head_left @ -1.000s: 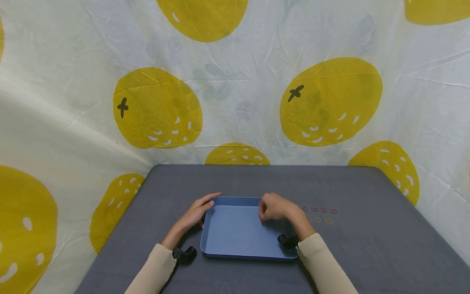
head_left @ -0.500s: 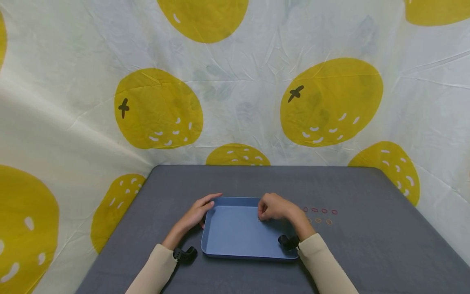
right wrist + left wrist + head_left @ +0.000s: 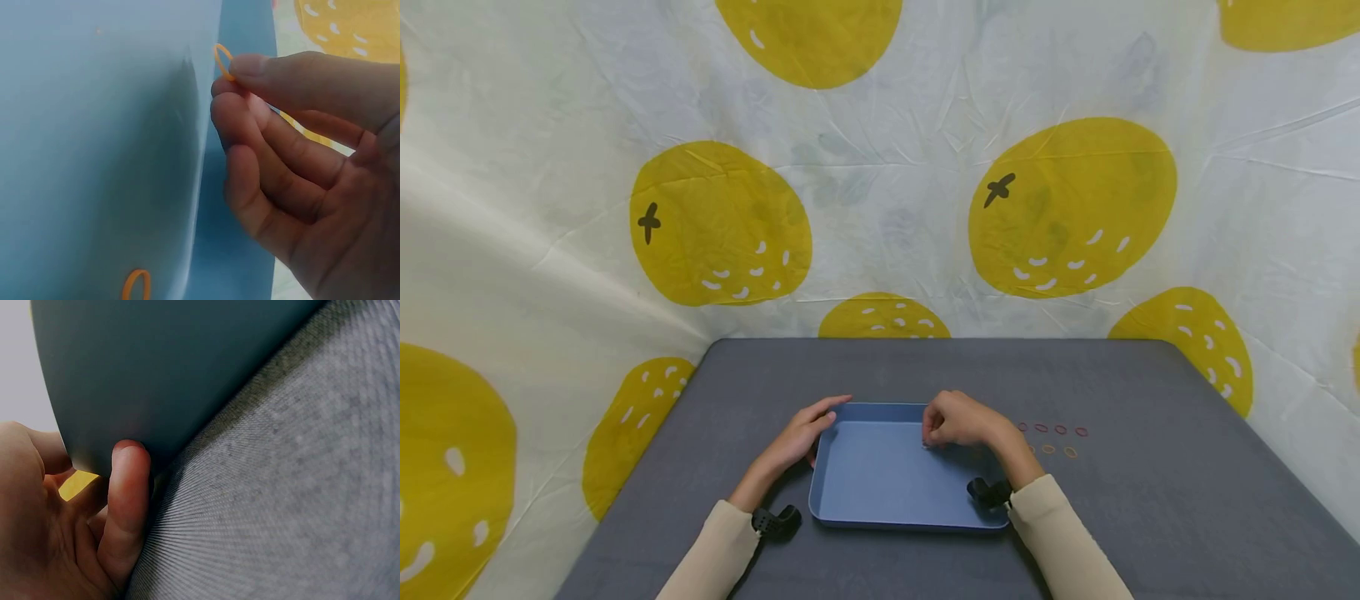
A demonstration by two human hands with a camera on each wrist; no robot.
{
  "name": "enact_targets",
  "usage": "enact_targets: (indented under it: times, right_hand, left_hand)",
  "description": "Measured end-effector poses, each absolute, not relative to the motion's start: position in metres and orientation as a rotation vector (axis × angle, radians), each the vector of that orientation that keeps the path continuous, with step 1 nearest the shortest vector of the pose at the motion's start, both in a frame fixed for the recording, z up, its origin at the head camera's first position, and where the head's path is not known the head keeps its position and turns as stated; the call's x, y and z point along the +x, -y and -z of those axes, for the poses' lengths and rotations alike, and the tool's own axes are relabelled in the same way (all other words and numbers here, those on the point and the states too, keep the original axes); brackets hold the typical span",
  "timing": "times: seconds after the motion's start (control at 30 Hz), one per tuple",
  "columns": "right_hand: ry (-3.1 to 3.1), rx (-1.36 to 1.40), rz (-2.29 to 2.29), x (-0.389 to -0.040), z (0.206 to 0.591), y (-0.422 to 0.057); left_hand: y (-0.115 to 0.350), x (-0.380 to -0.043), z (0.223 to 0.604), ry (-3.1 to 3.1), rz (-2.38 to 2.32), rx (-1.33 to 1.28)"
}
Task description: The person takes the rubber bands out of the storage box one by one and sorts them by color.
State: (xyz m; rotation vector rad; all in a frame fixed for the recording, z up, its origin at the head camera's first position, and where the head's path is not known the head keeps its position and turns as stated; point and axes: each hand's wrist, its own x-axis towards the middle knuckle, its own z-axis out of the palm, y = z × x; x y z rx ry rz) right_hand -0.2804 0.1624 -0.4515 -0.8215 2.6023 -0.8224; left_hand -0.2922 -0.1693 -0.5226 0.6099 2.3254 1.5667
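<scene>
A shallow blue tray (image 3: 887,487) lies on the grey table. My left hand (image 3: 800,435) holds its far left corner, thumb over the rim and a finger (image 3: 130,487) against the outer wall. Above the tray's far right part, my right hand (image 3: 958,419) pinches a small orange rubber band (image 3: 223,62) between thumb and forefinger, close to the far wall. The other right-hand fingers are curled in. A second orange rubber band (image 3: 136,286) lies on the tray floor in the right wrist view; the right hand and forearm mostly hide that area from the head camera.
Right of the tray, a row of several red rubber bands (image 3: 1061,430) lies on the table (image 3: 1150,500). An orange row (image 3: 1048,449) lies nearer, partly hidden by the right wrist. A white cloth with yellow fruit prints (image 3: 887,233) hangs behind the table.
My right hand has shifted slightly left and lifted a little over the tray. The left hand keeps its place at the corner.
</scene>
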Motion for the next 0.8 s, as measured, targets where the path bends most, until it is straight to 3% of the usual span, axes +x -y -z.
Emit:
enact_targets:
  times: [0.27,0.57,0.8]
  right_hand:
    - [-2.600,-0.856,0.854,-0.281,0.444,-0.162]
    - [-2.624,-0.870,0.871,-0.279,0.429,-0.174]
    - [-2.639,-0.869,0.905,-0.275,0.418,-0.191]
  left_hand:
    - [0.169,-0.292,0.520,-2.331,-1.551,0.606]
    - [0.164,-0.275,0.491,-2.298,-1.592,0.611]
    - [0.166,-0.287,0.512,-2.324,-1.577,0.620]
